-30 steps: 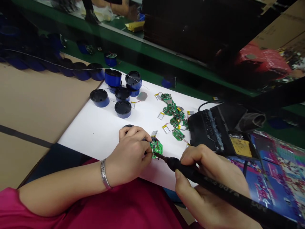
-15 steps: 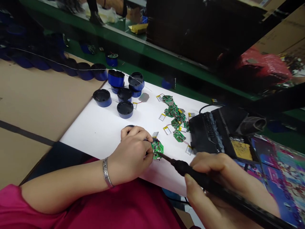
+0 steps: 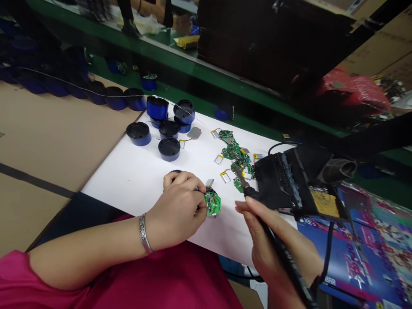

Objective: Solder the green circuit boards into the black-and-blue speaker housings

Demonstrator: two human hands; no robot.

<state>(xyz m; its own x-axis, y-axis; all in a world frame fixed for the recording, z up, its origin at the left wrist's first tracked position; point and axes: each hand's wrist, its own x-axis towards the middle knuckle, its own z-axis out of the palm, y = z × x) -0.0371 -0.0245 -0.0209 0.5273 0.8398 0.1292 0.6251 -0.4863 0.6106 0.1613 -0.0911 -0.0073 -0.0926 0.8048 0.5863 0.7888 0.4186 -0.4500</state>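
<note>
My left hand (image 3: 182, 206) is closed at the left edge of a green circuit board (image 3: 213, 205), its fingertips pressed together there. Part of a dark round case (image 3: 176, 171) shows behind the knuckles; the hand hides the rest. A small silver battery (image 3: 210, 183) lies at the board's top, with red and black wires nearby. My right hand (image 3: 277, 240) grips a black soldering iron (image 3: 273, 231) like a pen. Its tip points up and left, in front of a cluster of loose circuit boards (image 3: 238, 151) with batteries, away from the board at my left hand.
Several blue round cases (image 3: 169, 149) with black insides stand at the back left of the white table (image 3: 128, 184). On the right is a black soldering stand (image 3: 273, 180) with a yellow sponge (image 3: 325, 202). Across the green bench, a person's arm (image 3: 151, 8) shows.
My right hand has drawn the soldering iron off the board, swinging its tip up and right toward the loose boards. The left hand and its board stay in place.
</note>
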